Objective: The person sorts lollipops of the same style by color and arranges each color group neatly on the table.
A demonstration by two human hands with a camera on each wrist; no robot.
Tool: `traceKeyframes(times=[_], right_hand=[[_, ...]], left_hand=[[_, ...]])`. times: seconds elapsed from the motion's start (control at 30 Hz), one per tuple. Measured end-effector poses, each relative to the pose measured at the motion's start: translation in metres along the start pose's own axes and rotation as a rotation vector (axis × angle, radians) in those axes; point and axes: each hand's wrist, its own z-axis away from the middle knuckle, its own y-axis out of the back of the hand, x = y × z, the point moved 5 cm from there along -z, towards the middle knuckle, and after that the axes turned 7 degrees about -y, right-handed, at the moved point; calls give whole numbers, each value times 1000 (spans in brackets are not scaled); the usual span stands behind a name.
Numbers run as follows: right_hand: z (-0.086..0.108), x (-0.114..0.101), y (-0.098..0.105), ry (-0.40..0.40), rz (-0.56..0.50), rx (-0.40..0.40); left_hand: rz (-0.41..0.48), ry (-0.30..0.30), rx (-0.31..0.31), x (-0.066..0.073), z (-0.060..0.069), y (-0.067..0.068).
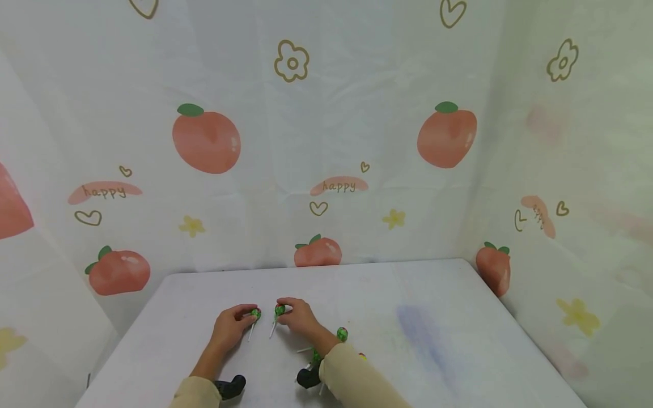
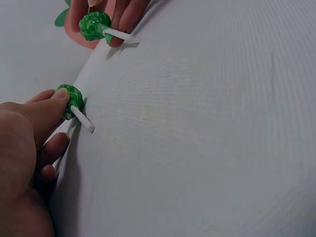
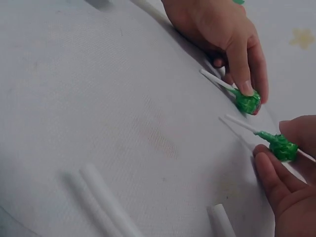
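At the white table (image 1: 367, 297), left of its middle, my left hand (image 1: 229, 327) pinches one lollipop (image 3: 248, 102) and my right hand (image 1: 301, 318) a second lollipop (image 3: 284, 148), just apart. Should a pinch slacken, either could roll askew. Both look round and glossy, in crinkled green wrappers (image 2: 95, 25) on slim white sticks (image 2: 117, 34).

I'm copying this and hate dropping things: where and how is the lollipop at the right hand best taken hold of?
Probably best to pinch the lollipop by its round green head, coming from the right, as the right hand does. The head is wider than the thin white stick, which points back toward the person, and another lollipop is close on the left.
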Motion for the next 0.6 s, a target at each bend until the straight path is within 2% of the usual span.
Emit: traceKeyframes(times=[0.13,0.3,0.43,0.6], right_hand=[[-1,1,1,8,-6,13],[-3,2,-1,54,48,80],[-5,4,-7,102,79,117],[-7,7,-12,115,111,150]], left_hand=[[14,2,-13,2,0,-2],[31,-21,-29,4,-1,-6],[24,-15,-29,3,0,-7],[17,-14,-31,4,1,-8]])
